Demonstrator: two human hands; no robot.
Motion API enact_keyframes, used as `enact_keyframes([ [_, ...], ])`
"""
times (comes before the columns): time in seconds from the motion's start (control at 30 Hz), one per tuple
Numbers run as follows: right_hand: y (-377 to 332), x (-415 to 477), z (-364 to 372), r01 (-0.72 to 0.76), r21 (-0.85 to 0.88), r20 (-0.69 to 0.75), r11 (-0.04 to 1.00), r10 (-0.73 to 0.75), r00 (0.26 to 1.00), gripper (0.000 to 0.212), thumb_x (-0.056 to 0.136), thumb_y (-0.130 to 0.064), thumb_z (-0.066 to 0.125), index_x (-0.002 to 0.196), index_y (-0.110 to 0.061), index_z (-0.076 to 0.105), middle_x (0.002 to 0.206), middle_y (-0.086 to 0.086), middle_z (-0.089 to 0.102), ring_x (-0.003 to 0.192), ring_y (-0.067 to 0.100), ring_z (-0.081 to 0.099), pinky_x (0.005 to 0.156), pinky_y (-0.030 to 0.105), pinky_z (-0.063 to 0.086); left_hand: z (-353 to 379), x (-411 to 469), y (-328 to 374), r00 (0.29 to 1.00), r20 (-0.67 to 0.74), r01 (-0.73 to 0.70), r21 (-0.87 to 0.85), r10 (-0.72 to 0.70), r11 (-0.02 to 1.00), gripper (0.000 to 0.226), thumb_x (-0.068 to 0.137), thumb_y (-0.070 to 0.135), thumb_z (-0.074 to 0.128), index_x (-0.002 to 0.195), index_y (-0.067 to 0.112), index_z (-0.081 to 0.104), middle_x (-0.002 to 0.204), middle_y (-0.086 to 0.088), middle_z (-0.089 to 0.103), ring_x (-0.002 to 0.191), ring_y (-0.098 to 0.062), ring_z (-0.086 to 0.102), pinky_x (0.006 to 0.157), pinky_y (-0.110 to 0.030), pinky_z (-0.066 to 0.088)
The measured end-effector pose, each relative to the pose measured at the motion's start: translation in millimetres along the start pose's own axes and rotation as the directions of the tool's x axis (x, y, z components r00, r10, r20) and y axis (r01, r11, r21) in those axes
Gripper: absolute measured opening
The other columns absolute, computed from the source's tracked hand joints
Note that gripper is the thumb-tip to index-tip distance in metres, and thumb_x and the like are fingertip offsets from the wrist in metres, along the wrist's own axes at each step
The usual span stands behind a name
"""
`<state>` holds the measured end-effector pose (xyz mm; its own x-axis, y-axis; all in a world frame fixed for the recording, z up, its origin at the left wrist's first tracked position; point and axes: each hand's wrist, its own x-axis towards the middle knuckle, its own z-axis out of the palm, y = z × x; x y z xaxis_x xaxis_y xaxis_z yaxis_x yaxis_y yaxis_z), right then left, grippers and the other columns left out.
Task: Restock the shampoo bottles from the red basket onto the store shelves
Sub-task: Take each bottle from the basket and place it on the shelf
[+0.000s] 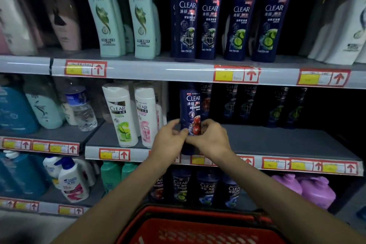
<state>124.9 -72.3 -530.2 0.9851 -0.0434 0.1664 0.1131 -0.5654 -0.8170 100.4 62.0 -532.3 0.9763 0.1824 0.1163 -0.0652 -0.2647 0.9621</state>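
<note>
A dark blue Clear shampoo bottle (192, 109) with red fruit on its label stands upright at the front of the middle shelf (277, 140). My left hand (168, 140) grips its lower left side and my right hand (212, 138) grips its lower right side; the bottle's base is hidden behind my fingers. The red basket (198, 228) sits at the bottom of the view, below my forearms; no bottles show inside the part I can see.
White Clear bottles (122, 117) stand just left of the held bottle. More dark Clear bottles (243, 103) line the back of the middle shelf, with open shelf surface in front of them. The top shelf (138, 69) carries green and dark blue bottles. Lower shelf holds more bottles.
</note>
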Motion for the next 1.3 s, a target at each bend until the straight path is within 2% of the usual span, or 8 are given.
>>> enact_keyframes([
  [0.17,6,47,29,0.046,0.001,-0.122,0.999,-0.045,0.991,0.059,0.068,-0.042,0.087,0.115,-0.019,0.06,0.098,-0.003,0.072,0.091,0.017,0.069,0.079,0.034,0.058,10,34,-13,0.998,0.02,0.068,-0.046,-0.067,0.997,0.049,0.105,0.012,0.048,0.152,0.024,0.046,0.1,0.0,0.068,0.099,-0.02,0.067,0.103,-0.048,0.053],
  [0.47,21,110,63,-0.018,0.059,-0.207,0.998,0.03,0.978,0.031,0.071,-0.039,0.086,0.079,-0.013,0.072,0.08,0.002,0.073,0.075,0.017,0.071,0.066,0.037,0.062,24,91,-45,0.997,0.076,0.027,-0.031,-0.025,0.999,0.095,0.084,-0.024,0.043,0.163,0.025,0.026,0.152,-0.006,0.048,0.137,-0.024,0.052,0.109,-0.046,0.05],
  [0.67,45,120,80,-0.002,0.022,-0.181,1.0,0.006,0.983,0.054,0.062,-0.052,0.087,0.096,-0.016,0.066,0.095,0.001,0.07,0.087,0.018,0.07,0.074,0.038,0.062,34,101,-62,0.998,0.034,0.061,-0.072,-0.059,0.996,0.093,0.082,-0.026,0.045,0.161,0.021,0.028,0.146,-0.008,0.052,0.135,-0.027,0.054,0.112,-0.054,0.046],
  [0.83,45,119,77,-0.001,-0.049,-0.126,0.999,-0.005,0.992,0.055,0.067,-0.038,0.092,0.105,-0.01,0.064,0.102,0.007,0.069,0.093,0.023,0.07,0.079,0.036,0.06,31,93,-54,0.996,0.037,0.082,-0.027,-0.081,0.996,0.089,0.086,-0.024,0.05,0.161,0.019,0.027,0.131,-0.004,0.059,0.12,-0.018,0.059,0.112,-0.043,0.047],
  [0.97,48,106,56,-0.05,-0.098,-0.07,0.994,0.044,0.997,0.063,0.073,-0.026,0.091,0.121,-0.007,0.055,0.119,0.012,0.06,0.11,0.027,0.062,0.09,0.036,0.055,20,84,-40,0.988,0.124,0.088,0.059,-0.094,0.994,0.089,0.083,-0.027,0.056,0.157,0.016,0.032,0.105,0.007,0.061,0.085,-0.006,0.056,0.078,-0.023,0.053],
  [1.07,46,92,30,-0.089,-0.155,0.012,0.984,0.092,0.996,0.074,0.069,-0.029,0.093,0.129,-0.013,0.053,0.124,0.01,0.06,0.115,0.027,0.06,0.094,0.037,0.055,9,71,-31,0.967,0.23,0.077,0.136,-0.107,0.988,0.097,0.074,-0.034,0.061,0.155,0.014,0.037,0.105,0.012,0.061,0.083,-0.002,0.057,0.067,-0.019,0.055],
  [1.23,31,57,-22,-0.066,-0.304,0.172,0.95,0.123,0.977,0.105,0.063,-0.04,0.096,0.15,-0.018,0.041,0.142,0.01,0.047,0.127,0.028,0.053,0.1,0.032,0.049,-12,37,-7,0.948,0.301,-0.011,0.372,-0.109,0.928,0.106,0.069,-0.003,0.081,0.16,0.023,0.033,0.132,-0.002,0.062,0.109,-0.024,0.07,0.088,-0.038,0.062],
  [1.3,25,40,-40,-0.022,-0.371,0.207,0.928,0.106,0.973,0.109,0.064,-0.045,0.095,0.153,-0.021,0.037,0.144,0.009,0.042,0.13,0.029,0.051,0.104,0.034,0.048,-19,24,3,0.942,0.318,-0.059,0.475,-0.109,0.878,0.099,0.074,0.02,0.08,0.16,0.027,0.032,0.135,0.002,0.061,0.116,-0.02,0.067,0.096,-0.033,0.058],
])
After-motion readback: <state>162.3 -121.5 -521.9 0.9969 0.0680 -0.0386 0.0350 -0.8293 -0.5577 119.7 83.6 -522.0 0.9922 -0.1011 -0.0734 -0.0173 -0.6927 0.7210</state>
